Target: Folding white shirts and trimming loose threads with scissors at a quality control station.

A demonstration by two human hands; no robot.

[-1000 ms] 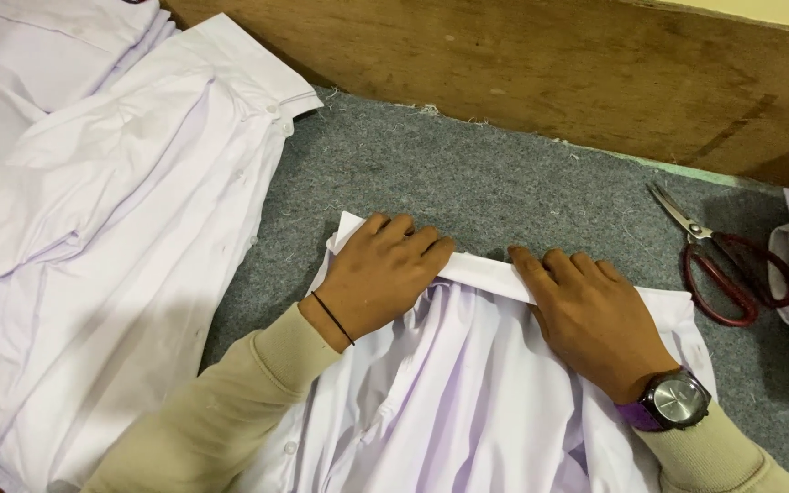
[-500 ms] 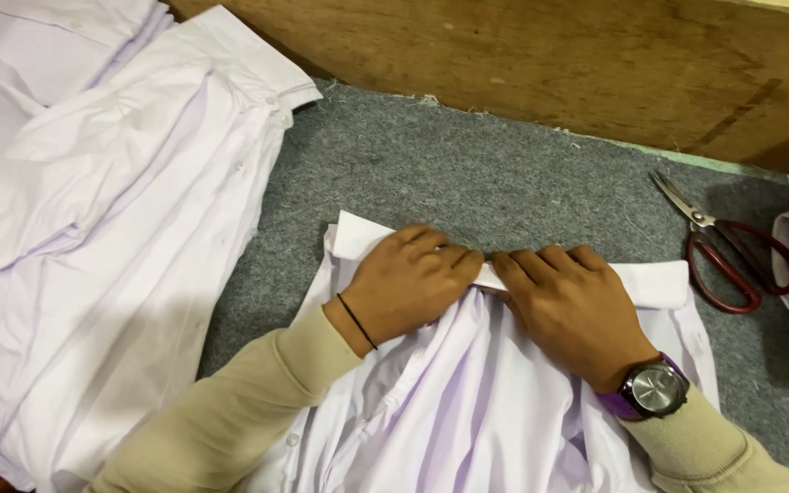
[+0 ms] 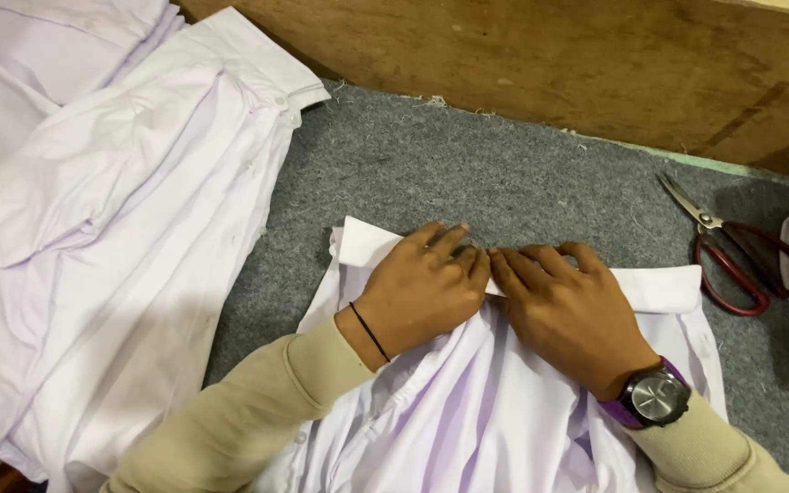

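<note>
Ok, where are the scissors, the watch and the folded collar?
scissors (image 3: pixel 728 251): head view, on a red handle.
watch (image 3: pixel 656 399): head view, on its round face.
collar (image 3: pixel 659 288): head view, on its bare right end.

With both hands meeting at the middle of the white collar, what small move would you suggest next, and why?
Probably slide the left hand and right hand apart along the collar to press it flat. Both hands sit side by side at its centre, the collar's ends lie uncovered, and the white shirt below is bunched in folds.
</note>
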